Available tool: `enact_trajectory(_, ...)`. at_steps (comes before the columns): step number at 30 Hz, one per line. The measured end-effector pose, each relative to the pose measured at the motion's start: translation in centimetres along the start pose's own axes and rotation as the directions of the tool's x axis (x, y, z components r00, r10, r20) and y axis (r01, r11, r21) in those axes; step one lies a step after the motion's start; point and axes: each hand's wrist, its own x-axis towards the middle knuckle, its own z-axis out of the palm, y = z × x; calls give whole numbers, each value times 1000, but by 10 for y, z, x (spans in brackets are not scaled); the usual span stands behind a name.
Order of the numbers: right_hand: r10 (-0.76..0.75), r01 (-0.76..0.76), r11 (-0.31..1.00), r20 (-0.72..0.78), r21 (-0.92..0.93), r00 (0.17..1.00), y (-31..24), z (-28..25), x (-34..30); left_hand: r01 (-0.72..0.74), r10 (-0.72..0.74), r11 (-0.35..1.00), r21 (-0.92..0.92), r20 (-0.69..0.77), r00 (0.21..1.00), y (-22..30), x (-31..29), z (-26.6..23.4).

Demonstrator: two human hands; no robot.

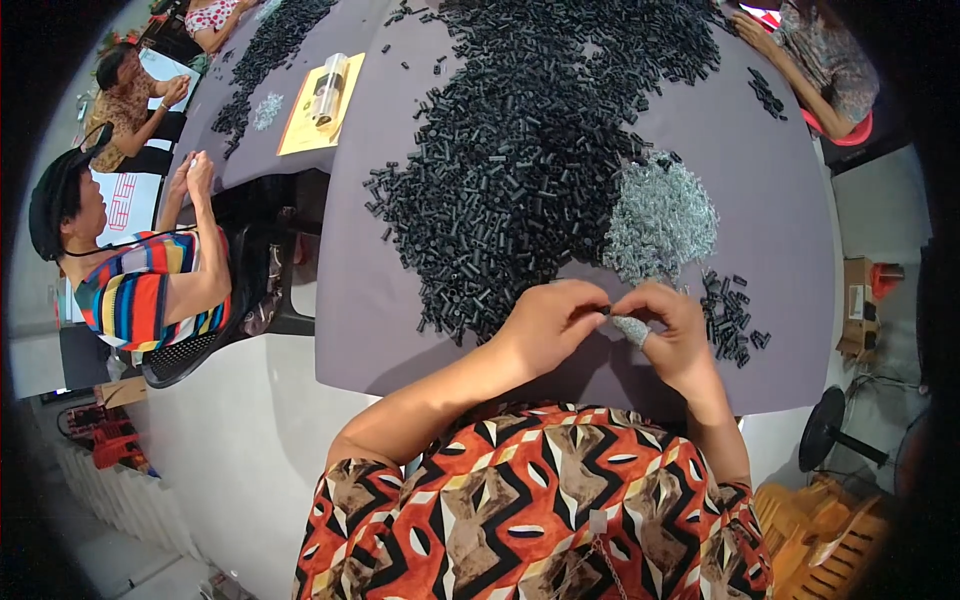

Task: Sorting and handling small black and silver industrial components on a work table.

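Note:
Over the near edge of the table, my left hand (550, 322) and my right hand (672, 330) meet fingertip to fingertip. A small black tube-like piece (604, 311) shows at the pinched fingers of my left hand. My right hand is pinched too, but whatever its fingertips hold is hidden. A grey textured cover (632, 329) wraps my right thumb. Just beyond my hands lies a heap of small shiny, silvery clear pieces (660, 220). Left of it spreads a big pile of short black tubes (490, 200). Several more black pieces (730, 315) lie beside my right hand.
A purple-grey cloth (375, 340) covers the table. Across a gap on the left, a yellow sheet (300, 128) carries a clear cylinder (328, 90). A person in a striped top (150, 285) sits there; other people sit farther off. A black fan (825, 430) stands at right.

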Motion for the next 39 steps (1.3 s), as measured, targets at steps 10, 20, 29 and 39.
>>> enact_trajectory(10,34,-41,997,112,59,993,-1,-5,-4,-100,100,986,134,9,995,8,-4,1)
enact_trajectory(20,50,-44,990,-44,134,998,5,0,-5,95,-133,881,-464,-49,990,6,6,6)
enact_trajectory(29,61,-32,966,-105,258,993,1,5,-4,177,-223,649,-740,38,974,5,1,15)
enact_trajectory(39,8,10,983,-96,185,995,0,7,-4,139,-176,720,-680,14,984,1,3,7)
